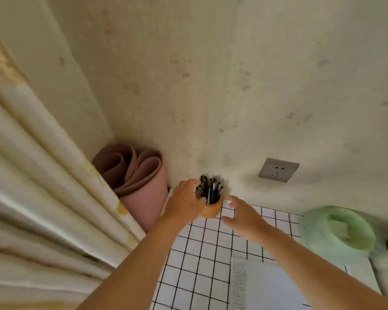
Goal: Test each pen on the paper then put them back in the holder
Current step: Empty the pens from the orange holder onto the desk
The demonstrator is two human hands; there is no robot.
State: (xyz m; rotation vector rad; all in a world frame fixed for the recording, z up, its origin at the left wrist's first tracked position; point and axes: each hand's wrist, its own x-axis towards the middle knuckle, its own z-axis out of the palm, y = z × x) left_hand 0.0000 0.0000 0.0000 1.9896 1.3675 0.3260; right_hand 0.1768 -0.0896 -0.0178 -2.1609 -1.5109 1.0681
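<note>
At the back corner of the tiled table (pixel 195 260), the wooden holder (pixel 211 210) stands upright, full of dark pens (pixel 212 190). The left hand (pixel 184 203) grasps its side. The right hand (pixel 242 217) hovers just beside it, fingers relaxed, holding nothing. The paper (pixel 278 285) lies nearer the person.

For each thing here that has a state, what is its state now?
pen holder: upright, holds pens.
pens: standing in the pen holder.
left hand: grips the pen holder.
right hand: open, holds nothing.
paper: lying flat.
wall socket: nothing plugged in.
pink mat: rolled up.
</note>
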